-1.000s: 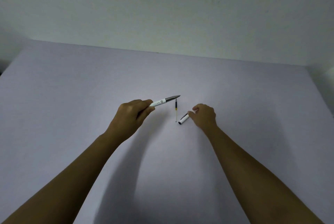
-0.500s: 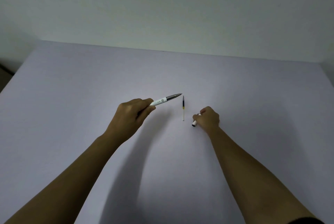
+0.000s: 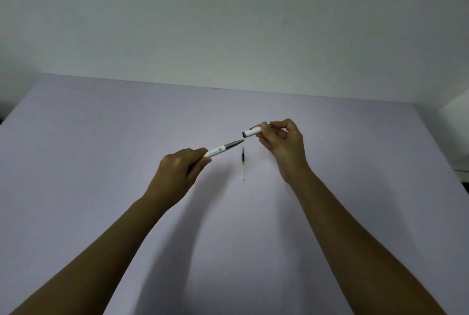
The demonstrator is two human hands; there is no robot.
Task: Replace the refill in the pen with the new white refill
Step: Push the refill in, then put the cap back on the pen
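Two bare forearms reach forward over a pale lilac table (image 3: pixel 101 137), both hands raised off it. Landmark: the loose refill (image 3: pixel 243 162) lying flat on the table, dark end away from the person, white end toward them, touched by neither hand.

Left hand (image 3: pixel 177 172), left of the refill: fingers curled and pressed together around the rear of the white pen (image 3: pixel 223 149). Pen tilts up to the right, grey tip ending just above and left of the refill's far end.

Right hand (image 3: pixel 281 144), right of and beyond the refill: wrist bent, thumb and fingertips pinching a white cap (image 3: pixel 251 132), remaining fingers folded into the palm. Cap's open mouth faces the pen tip, close but apart.
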